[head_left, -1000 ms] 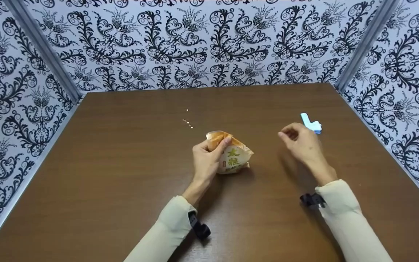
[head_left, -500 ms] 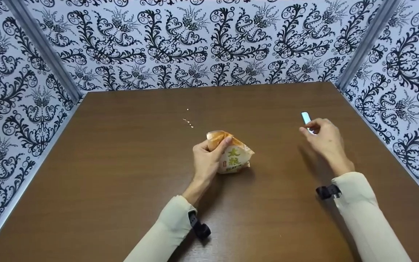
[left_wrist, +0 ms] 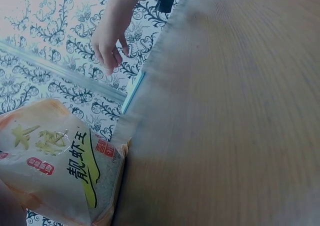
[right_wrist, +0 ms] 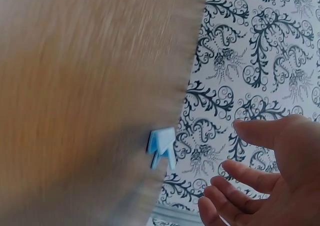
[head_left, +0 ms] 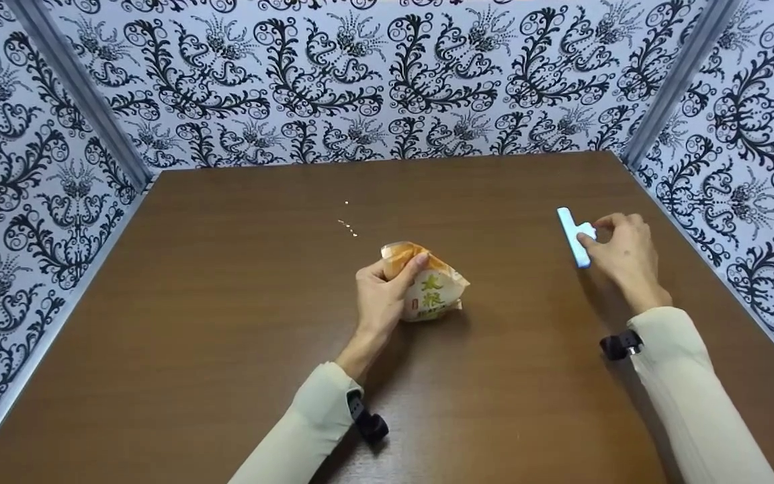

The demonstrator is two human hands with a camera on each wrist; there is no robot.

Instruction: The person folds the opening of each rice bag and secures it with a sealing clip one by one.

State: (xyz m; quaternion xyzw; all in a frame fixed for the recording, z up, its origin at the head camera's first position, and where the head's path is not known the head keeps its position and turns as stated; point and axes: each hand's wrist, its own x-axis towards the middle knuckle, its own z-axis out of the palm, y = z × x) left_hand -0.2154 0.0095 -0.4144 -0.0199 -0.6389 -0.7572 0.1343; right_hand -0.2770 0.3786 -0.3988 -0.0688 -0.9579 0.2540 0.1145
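Observation:
My left hand grips the gathered, folded top of a small printed food bag, thumb across its front. The bag stands on the table, its white, orange and green print large in the left wrist view. To the right, my right hand is beside a light blue bag clip lying on the table, thumb and fingertips overlapping its handle in the head view. The right wrist view shows this hand with thumb and fingers parted and a gap between them and the clip.
Several pale crumbs lie on the brown table behind the bag. Patterned walls enclose the table at the back and both sides, with grey corner posts.
My right hand has moved right, past the clip's long bar to its handle side, uncovering more of the clip. The left hand and bag have stayed in place.

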